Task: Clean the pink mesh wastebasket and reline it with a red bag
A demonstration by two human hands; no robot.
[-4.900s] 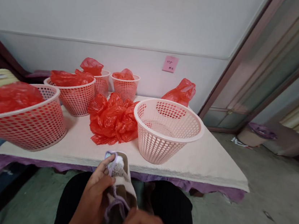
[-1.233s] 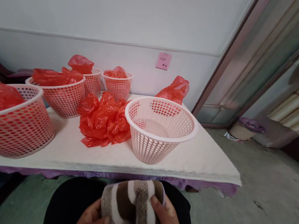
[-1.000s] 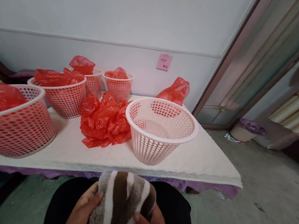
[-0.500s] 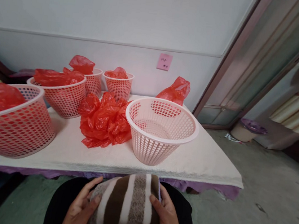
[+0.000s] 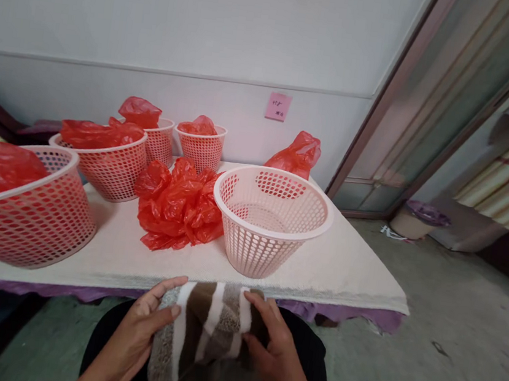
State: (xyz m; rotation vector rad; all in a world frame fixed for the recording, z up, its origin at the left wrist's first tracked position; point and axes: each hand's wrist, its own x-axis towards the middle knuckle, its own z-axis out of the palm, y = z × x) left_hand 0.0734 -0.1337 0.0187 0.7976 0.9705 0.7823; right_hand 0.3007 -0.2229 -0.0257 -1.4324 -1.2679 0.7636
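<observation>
A striped cloth (image 5: 214, 312) in brown, grey and white, soft like a towel, lies over my lap, its upper part raised between both hands. My left hand (image 5: 146, 319) grips its left edge, thumb in front. On the other side my right hand (image 5: 267, 334) pinches the cloth near its upper right, with thumb and fingers on the front. Whether the cloth is a towel or a sewn piece I cannot tell. Just beyond my hands, a pale pink perforated basket (image 5: 253, 252) with nothing visible in it stands upright on the white-covered table (image 5: 124, 267).
Crumpled red plastic bags (image 5: 181, 206) lie left of the basket. Several more baskets with red bags, one a near-left basket (image 5: 41, 226), stand further left. Another red bag (image 5: 296, 152) sits behind, below a pink note (image 5: 278, 106). A lined bin (image 5: 418, 220) is on the floor.
Both hands have moved up slightly towards the table. My right fingers have shifted over the cloth's front, and the cloth's lower part has folded and hangs down.
</observation>
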